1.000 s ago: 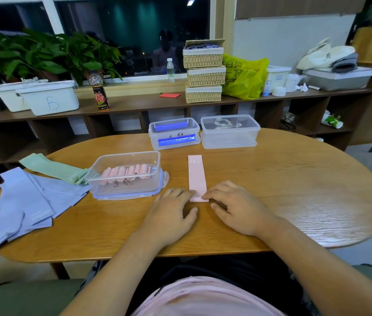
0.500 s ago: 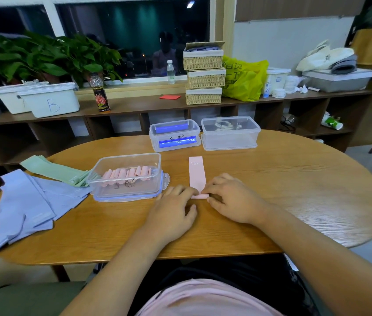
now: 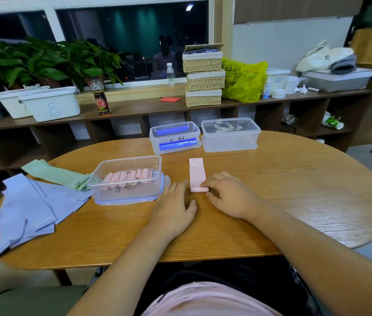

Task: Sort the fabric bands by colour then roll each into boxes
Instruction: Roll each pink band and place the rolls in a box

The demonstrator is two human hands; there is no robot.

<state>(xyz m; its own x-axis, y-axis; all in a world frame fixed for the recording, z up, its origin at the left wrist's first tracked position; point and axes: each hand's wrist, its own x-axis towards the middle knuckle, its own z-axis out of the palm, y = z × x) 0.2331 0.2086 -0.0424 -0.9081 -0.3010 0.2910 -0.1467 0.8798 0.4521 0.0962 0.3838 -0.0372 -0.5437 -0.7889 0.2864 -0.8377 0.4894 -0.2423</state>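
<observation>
Near the front middle of the oval wooden tabletop (image 3: 294,190), a pale pink fabric band (image 3: 196,173) lies flat with its near end rolled up. The right hand (image 3: 230,197) grips that roll with curled fingers. The left hand (image 3: 173,206) lies flat and relaxed just beside it. Further left, a clear plastic box (image 3: 126,179) holds pink rolls, near loose lilac bands (image 3: 27,208). Behind, a long wooden shelf (image 3: 134,108) runs under a dark window.
</observation>
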